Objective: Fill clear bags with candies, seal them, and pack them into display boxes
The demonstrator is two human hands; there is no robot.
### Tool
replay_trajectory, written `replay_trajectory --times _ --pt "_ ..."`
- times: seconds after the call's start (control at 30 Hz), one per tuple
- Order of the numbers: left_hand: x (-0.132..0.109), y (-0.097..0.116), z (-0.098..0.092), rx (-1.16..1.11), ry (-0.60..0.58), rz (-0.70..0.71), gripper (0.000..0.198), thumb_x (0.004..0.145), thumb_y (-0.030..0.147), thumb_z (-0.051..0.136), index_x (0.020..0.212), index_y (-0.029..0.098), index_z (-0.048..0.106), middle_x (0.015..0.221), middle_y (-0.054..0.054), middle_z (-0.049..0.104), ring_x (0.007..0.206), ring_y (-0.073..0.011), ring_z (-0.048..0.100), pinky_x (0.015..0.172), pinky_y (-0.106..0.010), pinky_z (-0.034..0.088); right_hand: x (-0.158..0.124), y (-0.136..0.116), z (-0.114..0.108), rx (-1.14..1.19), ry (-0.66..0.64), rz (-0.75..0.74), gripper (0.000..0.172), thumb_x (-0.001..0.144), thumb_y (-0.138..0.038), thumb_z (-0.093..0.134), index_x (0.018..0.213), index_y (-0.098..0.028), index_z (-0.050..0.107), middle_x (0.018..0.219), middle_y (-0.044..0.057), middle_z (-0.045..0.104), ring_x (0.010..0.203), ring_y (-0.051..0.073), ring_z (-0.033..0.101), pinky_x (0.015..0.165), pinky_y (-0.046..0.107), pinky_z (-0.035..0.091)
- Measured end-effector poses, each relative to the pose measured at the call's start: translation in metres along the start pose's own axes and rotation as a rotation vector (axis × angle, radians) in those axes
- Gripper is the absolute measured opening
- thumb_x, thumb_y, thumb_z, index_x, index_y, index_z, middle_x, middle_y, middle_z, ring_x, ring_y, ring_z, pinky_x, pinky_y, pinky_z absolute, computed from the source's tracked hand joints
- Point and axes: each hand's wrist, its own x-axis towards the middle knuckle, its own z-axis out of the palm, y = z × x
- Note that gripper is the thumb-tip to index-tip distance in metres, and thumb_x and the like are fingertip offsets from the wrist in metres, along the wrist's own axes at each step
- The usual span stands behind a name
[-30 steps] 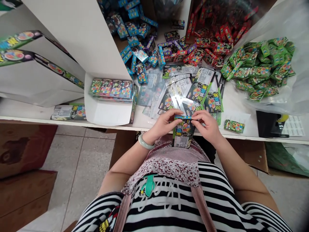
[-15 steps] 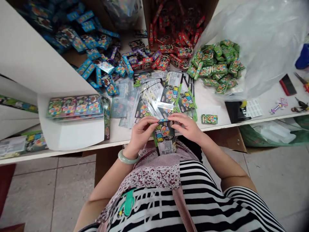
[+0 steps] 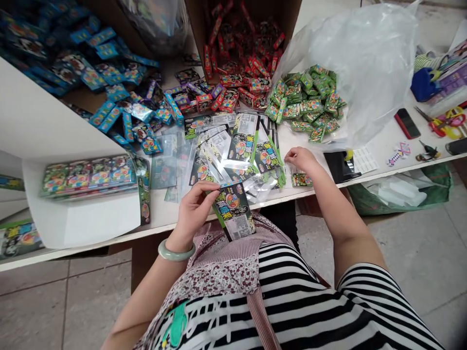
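My left hand [image 3: 198, 204] pinches the top edge of a printed black and green plastic bag [image 3: 233, 206], which hangs in front of the apron. A strip of blue shows along the bag's top edge. My right hand [image 3: 301, 158] is at the table with its fingertips pressed together, over a white paper sheet with small print; what they hold, if anything, is too small to make out. Just below it lies a small green candy box [image 3: 302, 180]. Between the hands is a pile of similar flat printed bags [image 3: 244, 141].
Blue boxes [image 3: 109, 73] spill from a carton at left, red boxes [image 3: 251, 68] from another. Green boxes [image 3: 310, 99] lie by a clear plastic bag [image 3: 365, 63]. A white tray [image 3: 95, 218] holds filled packs. Scissors [image 3: 443, 124] and a red-black phone-like object [image 3: 406, 124] lie right.
My right hand has let go of the bag's top and moved right to the white paper by the green box. My left hand still holds the bag, now tilted. The view has shifted right.
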Motion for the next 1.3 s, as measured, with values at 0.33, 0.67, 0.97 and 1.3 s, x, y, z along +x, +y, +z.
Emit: replay_trajectory --times 0.33,0.67,0.97,1.3 --pt "0.003 0.004 0.013 -0.051 -0.020 0.009 0.017 0.090 0.038 0.070 0.094 0.022 0.067 0.093 -0.003 0.068 0.090 -0.0161 0.065 0.080 -0.031 0.053 -0.051 -0.017 -0.038 0.412 -0.103 -0.189 0.016 0.085 -0.036 0.061 0.083 -0.021 0.061 0.087 0.003 0.070 0.081 0.016 0.064 0.078 0.029 0.052" --pt "0.001 0.017 0.014 -0.082 -0.091 0.043 0.012 0.097 0.033 0.059 0.096 0.022 0.061 0.095 -0.003 0.064 0.092 -0.0158 0.061 0.085 -0.033 0.050 -0.088 -0.172 -0.005 -0.023 -0.482 -0.628 0.013 0.087 -0.028 0.060 0.077 -0.019 0.064 0.079 0.002 0.069 0.074 0.016 0.059 0.068 0.028 0.039" --pt "0.001 0.015 0.011 -0.147 -0.067 0.009 0.026 0.096 0.046 0.061 0.094 0.020 0.061 0.092 -0.003 0.064 0.088 -0.0160 0.060 0.083 -0.032 0.048 -0.084 -0.189 0.001 -0.155 -0.521 -0.593 0.015 0.088 -0.028 0.058 0.078 -0.019 0.066 0.073 0.001 0.067 0.068 0.015 0.055 0.064 0.028 0.035" --pt "0.003 0.005 0.022 -0.066 0.031 -0.034 0.023 0.088 0.037 0.072 0.093 0.020 0.056 0.089 -0.001 0.062 0.083 -0.0145 0.058 0.078 -0.030 0.047 -0.075 -0.186 0.008 -0.134 -0.490 -0.566 0.013 0.084 -0.027 0.063 0.072 -0.021 0.064 0.071 0.001 0.065 0.069 0.017 0.057 0.065 0.030 0.036"
